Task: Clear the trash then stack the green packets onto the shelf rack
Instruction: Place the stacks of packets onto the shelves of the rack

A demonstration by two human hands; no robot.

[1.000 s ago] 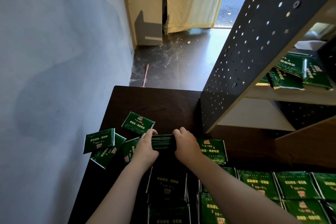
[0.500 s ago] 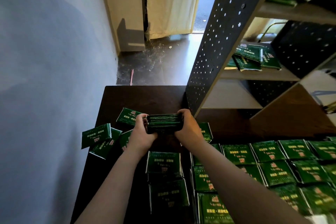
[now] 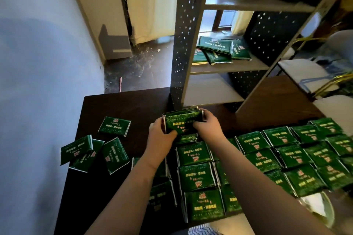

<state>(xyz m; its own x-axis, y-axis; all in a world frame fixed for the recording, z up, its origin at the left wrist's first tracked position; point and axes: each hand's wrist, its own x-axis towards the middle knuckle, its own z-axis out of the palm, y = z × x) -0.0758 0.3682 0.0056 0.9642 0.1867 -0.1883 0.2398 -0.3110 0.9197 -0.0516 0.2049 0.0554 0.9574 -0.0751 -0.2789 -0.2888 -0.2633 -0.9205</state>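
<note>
Green packet stack [image 3: 182, 123], clamped between left hand [image 3: 161, 135] and right hand [image 3: 207, 127], now tilted face-up.

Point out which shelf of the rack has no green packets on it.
The lowest shelf, the bare grey board just above the table. The middle shelf and the top shelf each carry loose piles of green packets.

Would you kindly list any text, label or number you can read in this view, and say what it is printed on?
Nothing can be quoted with confidence.
Green packets on the table: a red emblem and rows of pale characters, too blurred to read.
Bundle of packets held by left hand and right hand: same print, blurred.
Packets on the shelf rack: too small.
</note>
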